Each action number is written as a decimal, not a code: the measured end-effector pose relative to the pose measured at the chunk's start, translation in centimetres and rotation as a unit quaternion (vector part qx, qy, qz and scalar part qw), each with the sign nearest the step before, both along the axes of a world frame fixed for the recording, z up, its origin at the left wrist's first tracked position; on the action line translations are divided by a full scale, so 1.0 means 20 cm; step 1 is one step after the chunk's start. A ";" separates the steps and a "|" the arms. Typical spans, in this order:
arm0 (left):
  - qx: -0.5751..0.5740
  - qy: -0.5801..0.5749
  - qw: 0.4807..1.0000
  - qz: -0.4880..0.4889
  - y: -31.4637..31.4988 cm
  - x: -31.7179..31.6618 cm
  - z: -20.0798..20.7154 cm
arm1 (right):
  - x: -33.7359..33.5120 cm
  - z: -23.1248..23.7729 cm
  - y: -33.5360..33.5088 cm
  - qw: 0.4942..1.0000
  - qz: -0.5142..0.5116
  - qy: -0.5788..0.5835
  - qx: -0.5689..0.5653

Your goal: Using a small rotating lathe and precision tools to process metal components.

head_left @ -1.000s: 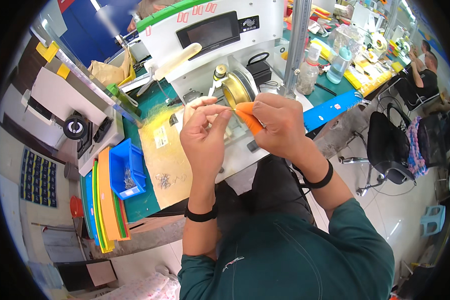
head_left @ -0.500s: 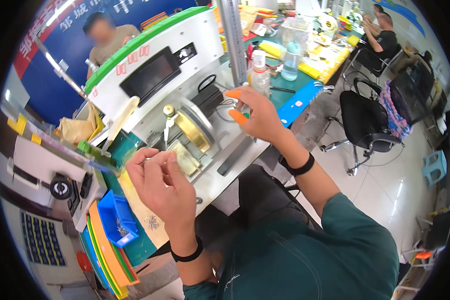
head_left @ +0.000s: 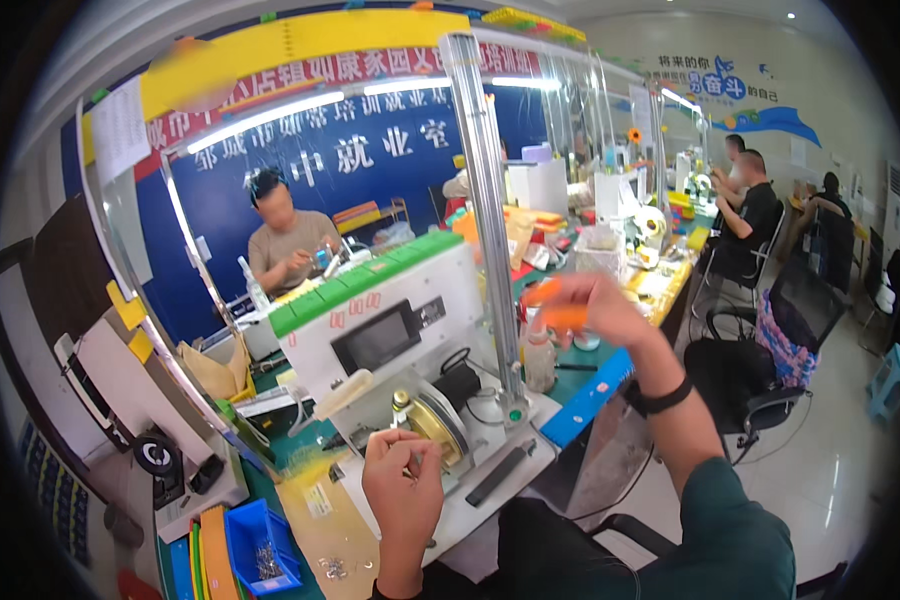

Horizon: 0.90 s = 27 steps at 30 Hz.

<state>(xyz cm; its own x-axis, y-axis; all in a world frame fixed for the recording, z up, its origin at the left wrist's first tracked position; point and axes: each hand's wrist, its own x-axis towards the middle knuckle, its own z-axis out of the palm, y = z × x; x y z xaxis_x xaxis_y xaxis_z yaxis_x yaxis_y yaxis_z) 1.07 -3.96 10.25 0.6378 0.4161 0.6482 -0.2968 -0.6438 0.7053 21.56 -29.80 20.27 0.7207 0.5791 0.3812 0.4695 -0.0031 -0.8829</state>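
My left hand (head_left: 405, 485) is closed in a pinch in front of the machine's brass-coloured wheel (head_left: 432, 425). What its fingertips hold, if anything, is too small to make out. My right hand (head_left: 602, 308) is raised at the right of the metal post, its fingers pointing left. Orange covers sit on two of its fingertips, which are apart, slightly blurred, with nothing visible between them. Behind and below that hand stands a clear bottle (head_left: 539, 365), its top partly hidden. The white machine (head_left: 305, 345) has a green top, a dark screen (head_left: 377, 338) and a pale handle (head_left: 343, 393).
A blue bin (head_left: 260, 545) of small metal pieces stands at lower left, beside loose pieces (head_left: 338, 568) on the tabletop. A metal post (head_left: 485, 200) rises beside the machine. A blue strip (head_left: 590, 400) lies along the right edge. Another person (head_left: 290, 240) sits across the table.
The view has tilted up, bringing the wall and the person opposite into sight. My right hand has risen and moved right, in front of the bottles. My left hand's fingers are curled more tightly.
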 end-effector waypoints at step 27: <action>-0.160 -0.002 0.987 -0.029 0.08 -0.16 0.03 | 0.34 0.82 0.53 0.934 -0.122 0.053 0.332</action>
